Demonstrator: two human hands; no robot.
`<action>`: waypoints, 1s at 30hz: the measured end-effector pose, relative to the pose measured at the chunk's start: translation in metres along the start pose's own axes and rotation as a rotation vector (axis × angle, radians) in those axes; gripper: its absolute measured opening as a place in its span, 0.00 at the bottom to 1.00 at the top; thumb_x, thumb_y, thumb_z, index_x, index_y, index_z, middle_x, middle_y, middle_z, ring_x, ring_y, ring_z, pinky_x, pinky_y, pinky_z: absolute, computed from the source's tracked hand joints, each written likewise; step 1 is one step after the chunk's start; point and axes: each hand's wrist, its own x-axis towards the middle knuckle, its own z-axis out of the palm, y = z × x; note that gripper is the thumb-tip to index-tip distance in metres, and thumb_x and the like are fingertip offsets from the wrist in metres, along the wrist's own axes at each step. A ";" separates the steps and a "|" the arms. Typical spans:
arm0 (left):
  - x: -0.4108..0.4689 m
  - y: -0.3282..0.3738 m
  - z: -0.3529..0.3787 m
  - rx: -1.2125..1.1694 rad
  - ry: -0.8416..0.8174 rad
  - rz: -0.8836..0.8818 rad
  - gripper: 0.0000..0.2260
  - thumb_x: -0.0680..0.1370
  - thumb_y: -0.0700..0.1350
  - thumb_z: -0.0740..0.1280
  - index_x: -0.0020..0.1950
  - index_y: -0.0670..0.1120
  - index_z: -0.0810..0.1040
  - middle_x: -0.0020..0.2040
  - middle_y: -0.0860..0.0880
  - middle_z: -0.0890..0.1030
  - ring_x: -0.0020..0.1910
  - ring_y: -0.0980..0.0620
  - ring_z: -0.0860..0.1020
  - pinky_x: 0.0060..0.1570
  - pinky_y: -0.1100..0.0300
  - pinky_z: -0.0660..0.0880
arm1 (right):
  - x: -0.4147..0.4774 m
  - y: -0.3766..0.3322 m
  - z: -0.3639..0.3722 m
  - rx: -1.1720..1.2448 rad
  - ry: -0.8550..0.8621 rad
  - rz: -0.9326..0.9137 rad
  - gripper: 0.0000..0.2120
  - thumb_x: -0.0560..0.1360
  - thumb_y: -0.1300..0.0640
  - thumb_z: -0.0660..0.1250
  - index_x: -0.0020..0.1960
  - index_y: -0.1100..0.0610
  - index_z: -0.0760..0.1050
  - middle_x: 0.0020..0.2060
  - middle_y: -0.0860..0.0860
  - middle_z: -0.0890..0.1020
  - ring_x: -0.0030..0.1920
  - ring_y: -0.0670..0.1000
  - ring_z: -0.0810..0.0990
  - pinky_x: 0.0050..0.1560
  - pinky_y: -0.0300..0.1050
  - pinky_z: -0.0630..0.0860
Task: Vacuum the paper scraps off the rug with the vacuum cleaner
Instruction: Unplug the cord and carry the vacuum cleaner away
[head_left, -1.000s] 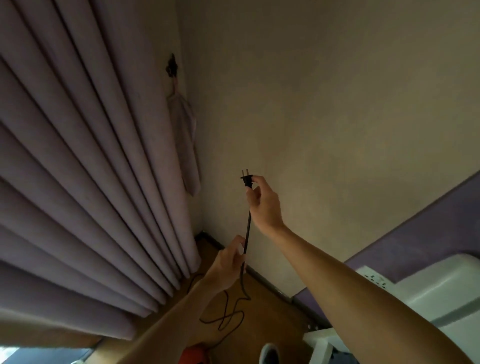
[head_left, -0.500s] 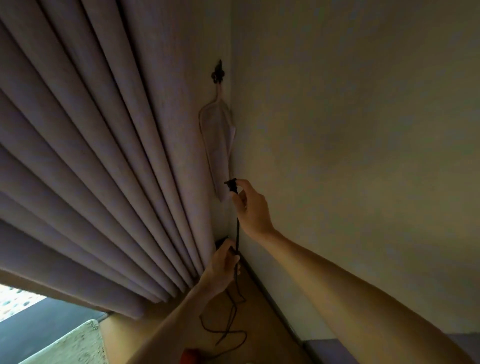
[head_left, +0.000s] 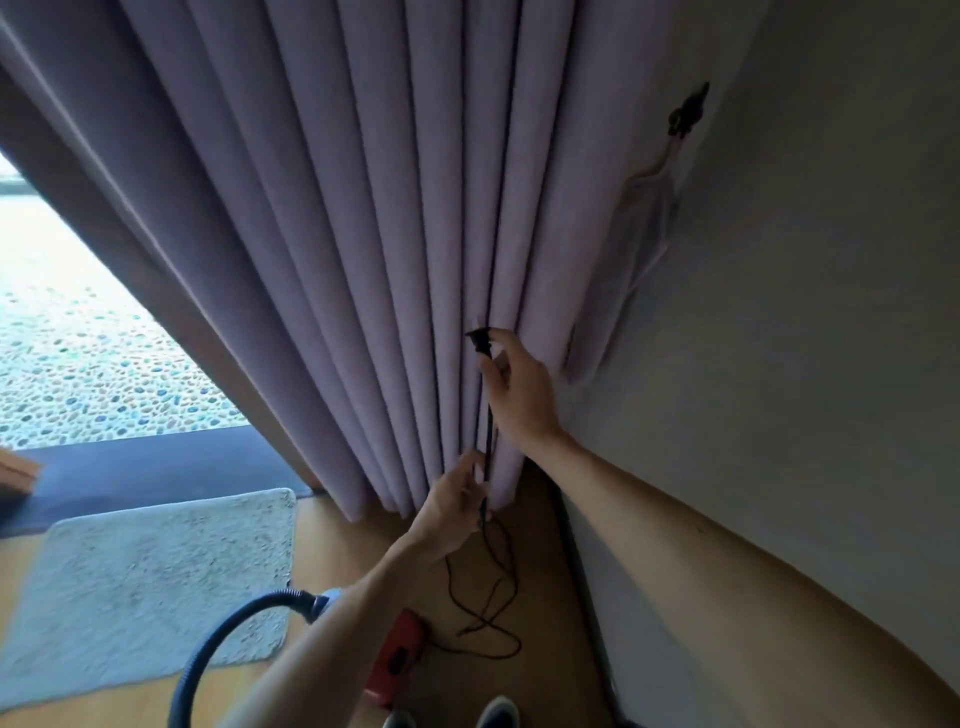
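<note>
Curtain (head_left: 337, 208) now fills the view and the rug (head_left: 145, 582) has appeared lower left (camera swung left). Right hand (head_left: 519, 395) pinches the plug (head_left: 479, 340), left hand (head_left: 457, 501) grips the cord (head_left: 488, 436) below it; vacuum cleaner (head_left: 400, 654) on the floor beneath both hands.

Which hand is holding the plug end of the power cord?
The right hand, the upper one, pinches the black plug; the left hand grips the cord lower down.

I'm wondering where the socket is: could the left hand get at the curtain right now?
Probably yes: the left hand is right beside the curtain folds with nothing between, though it pinches the cord and would likely need to let go first.
</note>
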 end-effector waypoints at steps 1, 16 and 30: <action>-0.005 -0.005 -0.008 -0.010 0.032 -0.007 0.05 0.80 0.44 0.56 0.51 0.54 0.70 0.36 0.43 0.74 0.32 0.43 0.74 0.33 0.48 0.76 | 0.000 -0.007 0.012 0.017 -0.026 -0.014 0.13 0.82 0.56 0.60 0.66 0.55 0.73 0.42 0.37 0.76 0.42 0.37 0.75 0.44 0.30 0.71; -0.073 -0.105 -0.118 -0.107 0.267 -0.120 0.06 0.80 0.35 0.62 0.55 0.44 0.70 0.33 0.55 0.65 0.29 0.59 0.61 0.29 0.69 0.63 | -0.012 -0.097 0.190 -0.011 -0.234 -0.085 0.13 0.82 0.53 0.62 0.64 0.56 0.74 0.37 0.46 0.78 0.37 0.47 0.77 0.38 0.42 0.74; -0.099 -0.174 -0.170 -0.094 0.442 -0.234 0.09 0.79 0.43 0.63 0.54 0.57 0.69 0.33 0.42 0.74 0.31 0.50 0.74 0.38 0.49 0.77 | -0.017 -0.131 0.298 -0.053 -0.401 -0.121 0.11 0.80 0.53 0.63 0.62 0.54 0.75 0.33 0.44 0.74 0.35 0.57 0.78 0.36 0.48 0.72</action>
